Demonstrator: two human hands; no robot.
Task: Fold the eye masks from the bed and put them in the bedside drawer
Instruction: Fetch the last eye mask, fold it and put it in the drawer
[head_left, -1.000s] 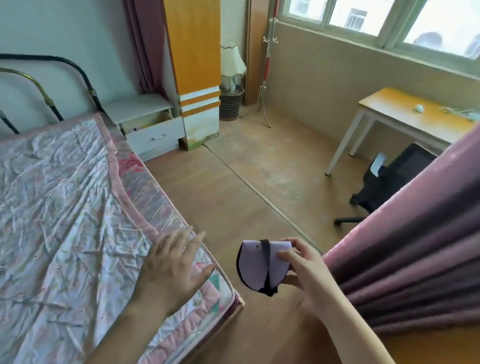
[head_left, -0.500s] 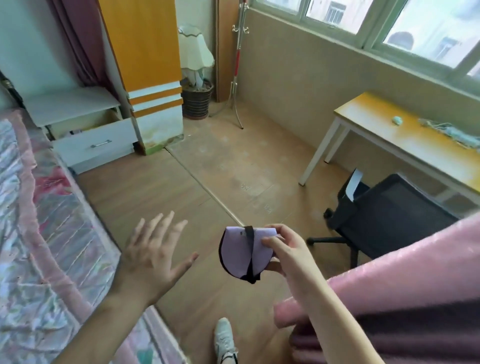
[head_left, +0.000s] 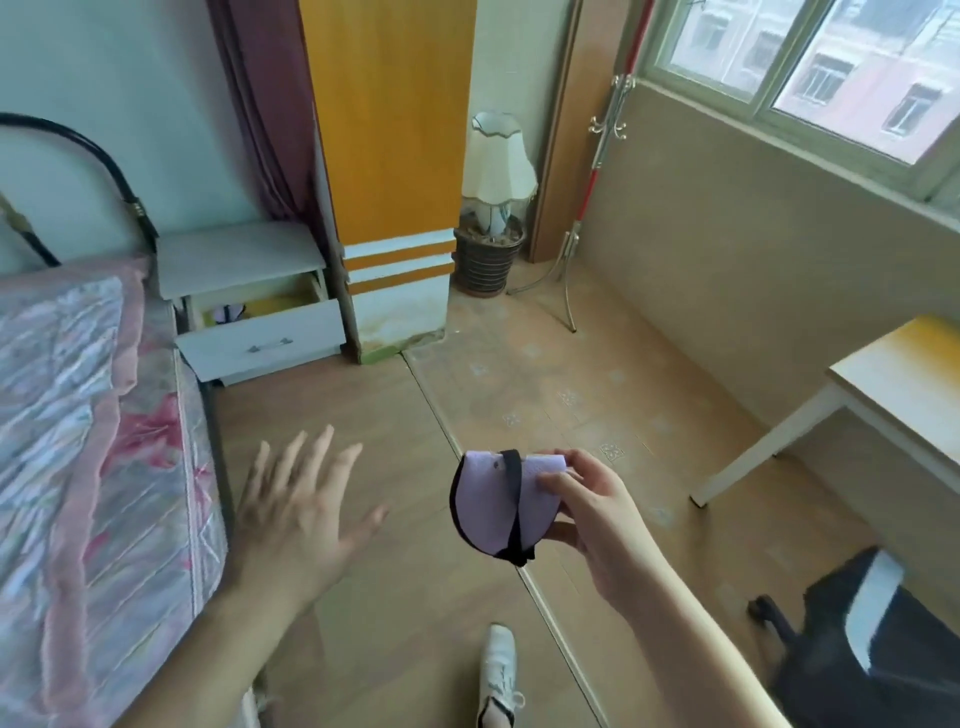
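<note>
Lilac folded eye mask (head_left: 496, 506) with a black strap is pinched in the right hand (head_left: 587, 512); the left hand (head_left: 298, 512) hangs spread and empty beside it. Ahead and left of both hands, nearer the left, the bedside drawer (head_left: 262, 335) stands open.

I find no readable text, label, brand or number anywhere in my view; nothing on the furniture, the bedding or the buildings outside the window carries legible writing.
</note>
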